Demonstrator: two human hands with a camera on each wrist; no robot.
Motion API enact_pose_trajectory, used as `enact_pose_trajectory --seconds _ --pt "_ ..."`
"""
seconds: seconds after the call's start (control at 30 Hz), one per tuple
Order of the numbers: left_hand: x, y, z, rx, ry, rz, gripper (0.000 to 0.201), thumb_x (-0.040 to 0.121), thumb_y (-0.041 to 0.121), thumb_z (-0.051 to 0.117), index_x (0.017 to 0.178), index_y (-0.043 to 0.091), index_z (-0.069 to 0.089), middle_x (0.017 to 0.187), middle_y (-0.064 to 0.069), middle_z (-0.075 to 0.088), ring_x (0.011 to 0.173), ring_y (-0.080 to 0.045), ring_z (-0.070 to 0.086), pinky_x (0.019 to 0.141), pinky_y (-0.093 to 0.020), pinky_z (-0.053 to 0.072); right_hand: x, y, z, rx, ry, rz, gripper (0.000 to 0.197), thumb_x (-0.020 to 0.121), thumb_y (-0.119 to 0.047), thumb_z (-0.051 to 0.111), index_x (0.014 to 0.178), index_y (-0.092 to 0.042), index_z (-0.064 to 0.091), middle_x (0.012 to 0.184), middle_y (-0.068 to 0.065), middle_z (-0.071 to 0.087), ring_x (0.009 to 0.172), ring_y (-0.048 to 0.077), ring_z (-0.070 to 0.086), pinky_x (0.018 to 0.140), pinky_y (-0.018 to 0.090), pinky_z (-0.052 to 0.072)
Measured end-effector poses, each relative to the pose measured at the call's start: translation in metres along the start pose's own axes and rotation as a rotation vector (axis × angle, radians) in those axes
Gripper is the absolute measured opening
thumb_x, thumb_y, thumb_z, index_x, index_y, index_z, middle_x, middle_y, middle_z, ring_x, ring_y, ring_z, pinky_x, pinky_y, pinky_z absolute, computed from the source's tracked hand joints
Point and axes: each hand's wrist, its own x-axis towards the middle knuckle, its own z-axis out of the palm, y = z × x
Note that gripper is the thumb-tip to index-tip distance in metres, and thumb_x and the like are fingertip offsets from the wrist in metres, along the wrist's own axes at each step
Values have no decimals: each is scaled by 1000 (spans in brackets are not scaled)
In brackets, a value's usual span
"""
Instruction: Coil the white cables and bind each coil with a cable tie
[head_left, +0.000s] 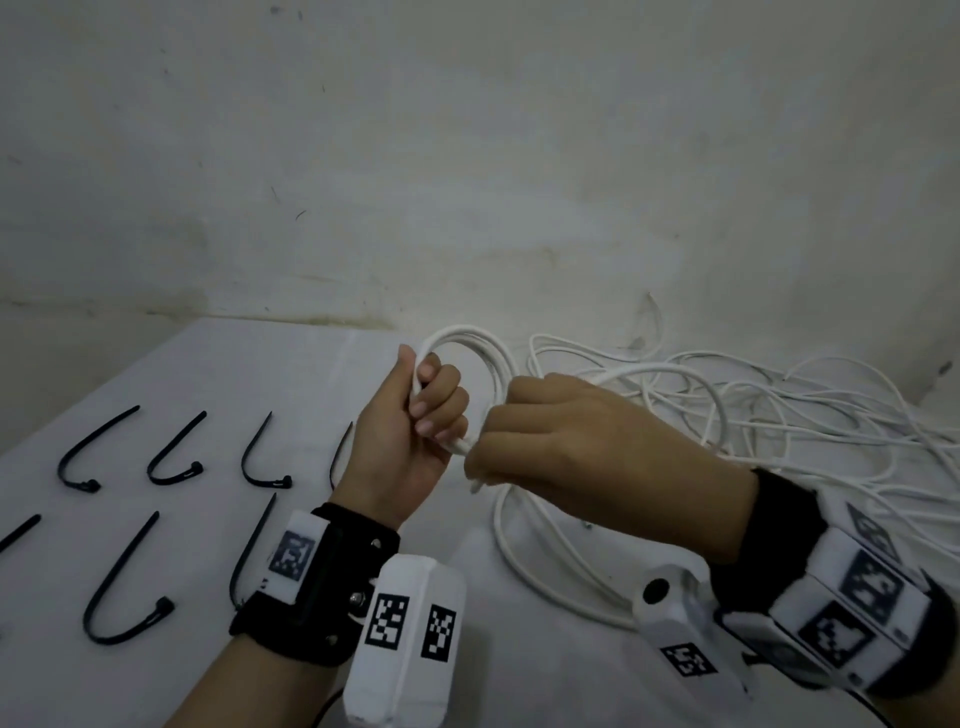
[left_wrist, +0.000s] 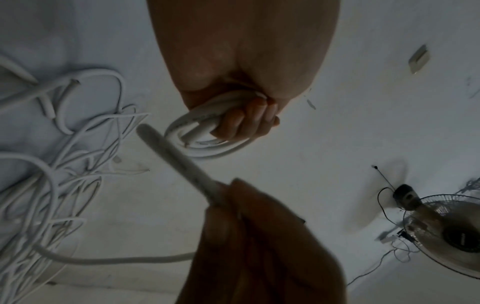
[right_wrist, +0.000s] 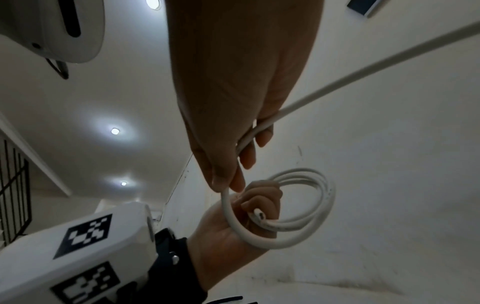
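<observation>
Your left hand (head_left: 402, 426) grips small white cable coil (head_left: 470, 348), fingers (right_wrist: 262, 197) curled through loops, held above bench (head_left: 208, 364). Your right hand (head_left: 582, 447) pinches free cable run (right_wrist: 363, 76) just beside coil. Loose cable tangle (head_left: 779, 410) lies right; black cable ties (head_left: 171, 457) lie left.

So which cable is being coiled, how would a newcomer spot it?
On the white table, beside the loose cable tangle, the left hand grips a small coil. It alone is neatly looped, lifted, and fed by the right hand.
</observation>
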Motion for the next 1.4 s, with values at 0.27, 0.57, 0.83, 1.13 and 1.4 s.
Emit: enact_pose_trajectory --seconds 0.27,0.57,0.83,1.13,1.4 --pt "-5 -16 10 208 18 -88 53 101 39 27 68 14 61 58 -1 47 49 -7 45 47 -17 39 16 14 -4 218 125 298 22 78 -31 74 82 -12 63 78 -3 60 67 14 52 54 35 46" --pt "-11 -15 15 230 -34 -145 51 95 37 34 54 18 58 48 5 35 34 -2 29 35 -13 25 22 23 5 245 212 442 23 76 -30 73 81 -14 58 71 -12 49 60 9 43 52 29 41" --pt "-7 -9 10 20 -72 -170 43 91 37 35 56 15 46 43 6 30 25 0 27 28 -12 20 5 41 28 176 319 439 30 92 -34 53 106 -14 71 107 9 57 79 21 58 68 35 51" --pt "-7 -11 9 225 -33 -118 46 84 56 46 63 15 43 47 6 27 31 -1 24 33 -13 23 -4 48 37 101 83 414 36 85 -12 38 115 -10 59 82 5 58 58 28 55 50 43 49" --pt "-5 -6 2 770 138 175 29 77 14 69 105 9 65 68 3 65 52 -11 60 54 -22 52 1 53 31 155 -46 447 37 80 -9 40 108 -1 64 79 15 61 64 34 57 57 46 49"
